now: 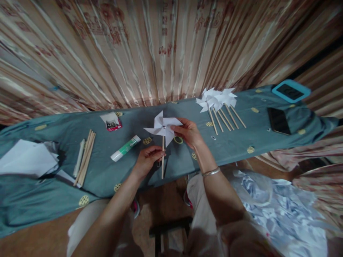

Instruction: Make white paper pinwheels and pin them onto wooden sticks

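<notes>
A white paper pinwheel (160, 129) with a metal pin at its centre is held upright over the table. Its wooden stick (163, 166) is pinched in the fingers of my left hand (147, 160). My right hand (187, 132) grips one paper blade on the right side, close to the hub. Left of the pinwheel lies a glue stick (125, 148) with a green label. Behind that, a small open box (113, 123) holds metal pins.
Finished pinwheels (217, 100) lie at the back right, near a dark phone (278, 120) and a blue-framed timer (291, 90). Wooden sticks (86, 157) and white paper sheets (28, 159) lie left. A plastic bag (284, 210) of folded paper stands right, below the table (235, 142).
</notes>
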Demonstrator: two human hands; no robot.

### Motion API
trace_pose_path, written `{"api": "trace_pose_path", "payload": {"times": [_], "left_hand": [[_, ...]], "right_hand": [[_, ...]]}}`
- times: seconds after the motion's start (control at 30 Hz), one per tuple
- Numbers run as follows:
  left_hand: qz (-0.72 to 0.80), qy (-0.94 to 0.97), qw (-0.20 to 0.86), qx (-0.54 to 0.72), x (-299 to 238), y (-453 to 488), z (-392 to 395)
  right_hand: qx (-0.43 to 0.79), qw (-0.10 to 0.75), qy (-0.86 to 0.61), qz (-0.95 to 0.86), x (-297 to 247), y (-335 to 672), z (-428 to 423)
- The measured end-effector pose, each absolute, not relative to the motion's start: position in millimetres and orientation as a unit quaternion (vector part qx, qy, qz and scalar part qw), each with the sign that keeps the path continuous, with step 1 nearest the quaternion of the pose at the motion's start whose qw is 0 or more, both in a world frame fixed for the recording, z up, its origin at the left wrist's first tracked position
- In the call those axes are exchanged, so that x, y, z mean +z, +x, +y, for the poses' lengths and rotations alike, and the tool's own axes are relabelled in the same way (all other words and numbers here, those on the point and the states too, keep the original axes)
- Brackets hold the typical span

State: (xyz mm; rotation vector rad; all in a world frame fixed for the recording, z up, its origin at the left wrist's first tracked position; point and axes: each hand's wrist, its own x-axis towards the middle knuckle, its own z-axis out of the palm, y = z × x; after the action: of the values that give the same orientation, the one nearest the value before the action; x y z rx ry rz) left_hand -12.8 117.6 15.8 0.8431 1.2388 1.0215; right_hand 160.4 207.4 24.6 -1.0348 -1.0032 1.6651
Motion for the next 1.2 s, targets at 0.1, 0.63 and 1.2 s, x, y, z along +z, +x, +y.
{"api": "trace_pose_path", "payload": {"times": [0.1,0.63,1.2], "left_hand": [[0.54,0.364,0.615,0.444,15,-13,118],[0.539,0.356,0.624,0.44,15,-14,118],[0.513,0.334,0.67,0.421,20,-12,115]], "right_hand": [[0.675,0.456,-0.421,-0.398,26,158,206],[0.69,0.452,-0.401,-0.399,31,161,203],[0.694,0.434,-0.393,-0.419,31,169,202]]}}
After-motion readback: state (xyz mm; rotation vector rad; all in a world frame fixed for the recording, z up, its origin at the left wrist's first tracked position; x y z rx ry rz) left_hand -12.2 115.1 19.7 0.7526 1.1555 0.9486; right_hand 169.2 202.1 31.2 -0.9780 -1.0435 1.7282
